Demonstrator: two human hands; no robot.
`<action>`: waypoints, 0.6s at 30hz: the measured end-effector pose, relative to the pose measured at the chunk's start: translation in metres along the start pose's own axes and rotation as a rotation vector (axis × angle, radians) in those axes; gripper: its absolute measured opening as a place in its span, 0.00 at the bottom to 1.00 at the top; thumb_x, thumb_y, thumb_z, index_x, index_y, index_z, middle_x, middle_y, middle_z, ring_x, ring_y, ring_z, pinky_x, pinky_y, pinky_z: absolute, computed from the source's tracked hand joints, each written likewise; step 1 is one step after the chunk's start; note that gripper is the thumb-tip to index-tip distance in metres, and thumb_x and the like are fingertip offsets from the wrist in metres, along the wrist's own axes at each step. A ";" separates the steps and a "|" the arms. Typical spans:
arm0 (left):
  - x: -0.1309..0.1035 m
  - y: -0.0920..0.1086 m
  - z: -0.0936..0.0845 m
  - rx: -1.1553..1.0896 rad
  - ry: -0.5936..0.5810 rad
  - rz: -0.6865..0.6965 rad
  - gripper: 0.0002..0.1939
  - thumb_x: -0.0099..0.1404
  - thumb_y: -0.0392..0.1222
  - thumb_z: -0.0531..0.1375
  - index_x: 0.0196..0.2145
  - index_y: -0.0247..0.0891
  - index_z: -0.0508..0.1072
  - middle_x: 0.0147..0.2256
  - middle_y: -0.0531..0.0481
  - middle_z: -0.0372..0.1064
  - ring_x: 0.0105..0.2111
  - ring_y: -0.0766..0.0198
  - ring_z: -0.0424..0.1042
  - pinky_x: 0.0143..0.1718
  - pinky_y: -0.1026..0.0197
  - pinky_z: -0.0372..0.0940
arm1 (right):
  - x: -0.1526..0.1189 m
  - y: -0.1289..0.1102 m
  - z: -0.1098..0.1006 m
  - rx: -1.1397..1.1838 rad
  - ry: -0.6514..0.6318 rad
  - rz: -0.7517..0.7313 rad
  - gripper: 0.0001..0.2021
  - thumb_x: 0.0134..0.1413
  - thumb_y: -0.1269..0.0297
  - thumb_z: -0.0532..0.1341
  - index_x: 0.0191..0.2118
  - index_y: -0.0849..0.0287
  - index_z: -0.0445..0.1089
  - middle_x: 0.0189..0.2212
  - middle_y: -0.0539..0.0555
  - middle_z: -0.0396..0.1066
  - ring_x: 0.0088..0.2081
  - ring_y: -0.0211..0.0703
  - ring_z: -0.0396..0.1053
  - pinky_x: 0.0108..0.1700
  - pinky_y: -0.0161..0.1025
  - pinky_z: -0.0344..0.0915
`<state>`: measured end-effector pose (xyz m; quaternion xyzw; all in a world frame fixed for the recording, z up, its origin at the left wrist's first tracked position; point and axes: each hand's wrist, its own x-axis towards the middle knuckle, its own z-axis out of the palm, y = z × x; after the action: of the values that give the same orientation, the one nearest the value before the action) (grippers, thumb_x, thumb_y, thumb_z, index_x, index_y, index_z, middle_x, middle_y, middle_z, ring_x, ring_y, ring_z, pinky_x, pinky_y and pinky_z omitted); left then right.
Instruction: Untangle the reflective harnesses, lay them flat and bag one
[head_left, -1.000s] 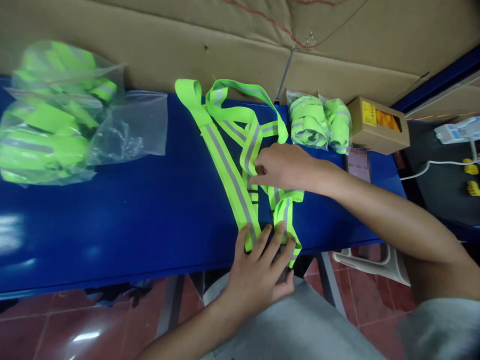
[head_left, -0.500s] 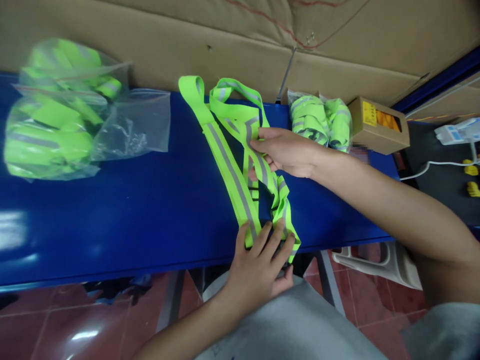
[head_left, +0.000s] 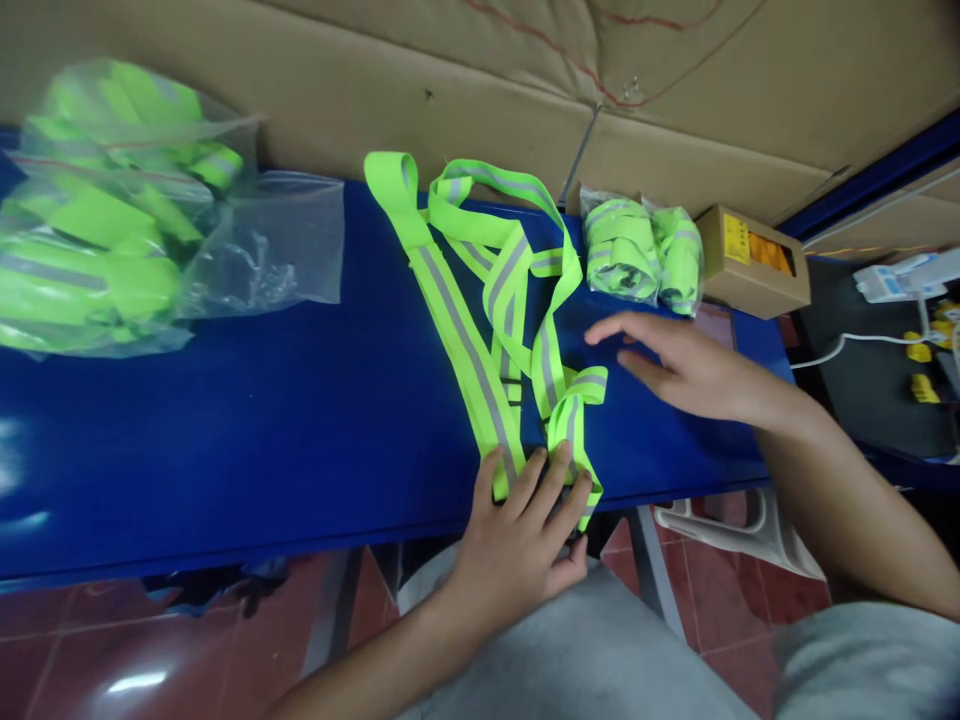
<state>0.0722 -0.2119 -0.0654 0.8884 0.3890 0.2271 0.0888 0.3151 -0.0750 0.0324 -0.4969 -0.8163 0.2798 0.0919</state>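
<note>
A neon-green strap harness (head_left: 466,355) with grey reflective stripes lies on the blue table, its loops spread towards the back. My left hand (head_left: 521,535) presses on its near end at the table's front edge, fingers spread over the straps and thumb by a dark piece that is mostly hidden. Black buckles show on one strap in the middle. To the right of the straps, my right hand (head_left: 675,370) hovers over the table with its fingers apart and nothing in it.
Clear bags of green straps (head_left: 90,270) and a flat clear bag (head_left: 281,245) lie at the left. At the back right are two bagged rolls (head_left: 621,245) and a cardboard box (head_left: 754,262). A white stool (head_left: 750,530) stands below the table's front edge.
My right hand has let go of the strap and moved right, its fingers now apart. The released loop lies spread wider to the right. My left hand has stayed on the near end.
</note>
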 end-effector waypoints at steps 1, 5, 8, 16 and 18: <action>0.000 0.000 0.000 -0.003 0.003 0.000 0.24 0.72 0.51 0.59 0.62 0.44 0.74 0.67 0.47 0.69 0.61 0.51 0.69 0.71 0.36 0.47 | -0.008 0.010 0.006 0.059 -0.068 -0.033 0.18 0.66 0.56 0.62 0.59 0.37 0.72 0.63 0.51 0.74 0.64 0.57 0.72 0.64 0.58 0.70; 0.001 0.000 0.000 -0.017 0.010 -0.004 0.24 0.71 0.51 0.60 0.62 0.44 0.75 0.66 0.47 0.71 0.60 0.50 0.70 0.73 0.35 0.44 | -0.015 0.027 0.034 0.150 -0.010 -0.032 0.18 0.61 0.49 0.69 0.54 0.43 0.73 0.60 0.58 0.75 0.64 0.59 0.71 0.66 0.61 0.68; 0.001 0.001 0.001 -0.012 0.010 -0.012 0.24 0.71 0.51 0.60 0.61 0.44 0.75 0.66 0.47 0.71 0.60 0.50 0.71 0.74 0.35 0.41 | -0.002 0.033 0.042 0.277 0.055 -0.092 0.12 0.59 0.52 0.72 0.39 0.48 0.70 0.54 0.57 0.77 0.60 0.56 0.74 0.63 0.57 0.69; 0.000 0.001 0.001 -0.018 0.006 -0.010 0.26 0.70 0.52 0.62 0.62 0.44 0.74 0.67 0.48 0.69 0.61 0.54 0.70 0.77 0.39 0.31 | 0.013 0.056 0.007 0.042 -0.085 -0.234 0.15 0.60 0.50 0.72 0.44 0.54 0.76 0.45 0.56 0.81 0.49 0.53 0.78 0.59 0.52 0.62; 0.001 0.001 0.000 -0.010 0.003 -0.012 0.26 0.70 0.52 0.62 0.62 0.44 0.74 0.67 0.48 0.69 0.61 0.53 0.70 0.78 0.39 0.30 | 0.014 0.050 -0.004 -0.192 -0.110 -0.282 0.09 0.62 0.57 0.69 0.43 0.55 0.76 0.42 0.56 0.80 0.48 0.54 0.76 0.61 0.54 0.57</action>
<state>0.0733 -0.2120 -0.0646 0.8851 0.3935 0.2300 0.0940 0.3483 -0.0440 0.0064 -0.3678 -0.9047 0.2116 0.0374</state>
